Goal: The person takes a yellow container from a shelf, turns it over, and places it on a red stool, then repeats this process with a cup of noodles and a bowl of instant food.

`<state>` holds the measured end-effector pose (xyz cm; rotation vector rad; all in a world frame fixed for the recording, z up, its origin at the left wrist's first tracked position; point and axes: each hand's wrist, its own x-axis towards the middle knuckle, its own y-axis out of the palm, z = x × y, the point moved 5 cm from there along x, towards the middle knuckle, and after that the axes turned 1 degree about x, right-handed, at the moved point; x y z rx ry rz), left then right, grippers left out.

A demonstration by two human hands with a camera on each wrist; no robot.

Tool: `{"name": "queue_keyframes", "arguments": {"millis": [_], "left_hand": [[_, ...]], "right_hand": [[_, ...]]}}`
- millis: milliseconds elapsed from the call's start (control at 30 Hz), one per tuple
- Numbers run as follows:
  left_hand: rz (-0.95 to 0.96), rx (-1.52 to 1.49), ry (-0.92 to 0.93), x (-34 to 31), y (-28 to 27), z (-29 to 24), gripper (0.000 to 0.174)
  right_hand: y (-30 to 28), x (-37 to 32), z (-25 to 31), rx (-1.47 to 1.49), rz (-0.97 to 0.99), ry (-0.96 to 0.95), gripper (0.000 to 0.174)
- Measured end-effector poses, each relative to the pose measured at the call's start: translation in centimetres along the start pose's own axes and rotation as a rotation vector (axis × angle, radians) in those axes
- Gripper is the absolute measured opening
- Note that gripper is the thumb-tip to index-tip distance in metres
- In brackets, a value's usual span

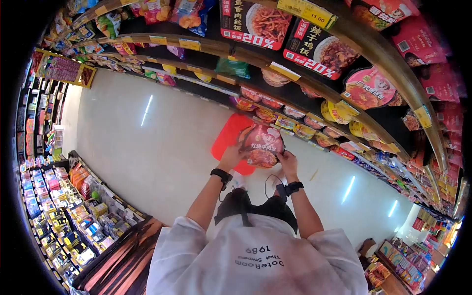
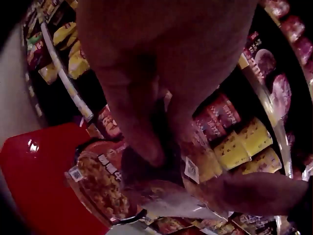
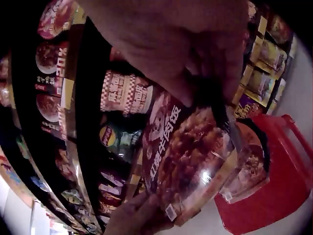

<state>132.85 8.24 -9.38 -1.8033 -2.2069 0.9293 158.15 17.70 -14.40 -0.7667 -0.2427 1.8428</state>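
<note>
Both hands hold a round-fronted, red meal package (image 1: 264,146) with a food picture and Chinese lettering. My left hand (image 1: 232,158) grips its left edge and my right hand (image 1: 288,163) pinches the right edge. In the right wrist view the package (image 3: 188,147) is tilted, with my right hand (image 3: 171,49) above and my left hand (image 3: 137,215) at its lower edge. A red basket (image 1: 227,135) is below and left of the package. Another meal package (image 2: 102,178) overlaps the basket (image 2: 44,186) in the left wrist view; I cannot tell whether it rests inside.
Curved shelves (image 1: 314,93) of boxed meals, bowls and snack bags run along the top and right. A display of small packets (image 1: 69,211) stands at lower left. Grey floor (image 1: 147,113) shows between them. More shelving is at lower right.
</note>
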Motion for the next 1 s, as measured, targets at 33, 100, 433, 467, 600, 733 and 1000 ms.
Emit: {"name": "queue_keyframes", "arguments": {"millis": [33,100,433,467,600,733,1000], "left_hand": [[0.01,-0.008,-0.014,0.0,0.1,0.5,0.035],[0.03,-0.019,-0.049,0.3,0.2,1.9,0.036],[0.162,0.061,-0.113,1.3,2.4,8.8,0.046],[0.19,0.026,-0.159,1.6,2.3,9.1,0.049],[0.236,0.053,-0.182,2.6,1.3,8.7,0.055],[0.049,-0.281,-0.053,2.2,0.3,5.9,0.066],[0.135,-0.354,-0.111,5.8,5.2,7.9,0.071]], "right_hand": [[0.5,0.1,-0.5,-0.067,0.009,0.019,0.036],[1.6,0.3,-1.0,-0.14,0.016,0.043,0.033],[5.2,0.7,-3.3,-0.109,0.037,0.012,0.03],[5.3,0.9,-2.8,-0.084,0.051,0.018,0.031],[5.7,1.8,-2.8,-0.049,0.159,0.089,0.041],[6.5,1.3,-2.6,0.179,0.108,0.138,0.062],[6.9,2.6,-4.5,0.103,0.435,0.141,0.09]]}}
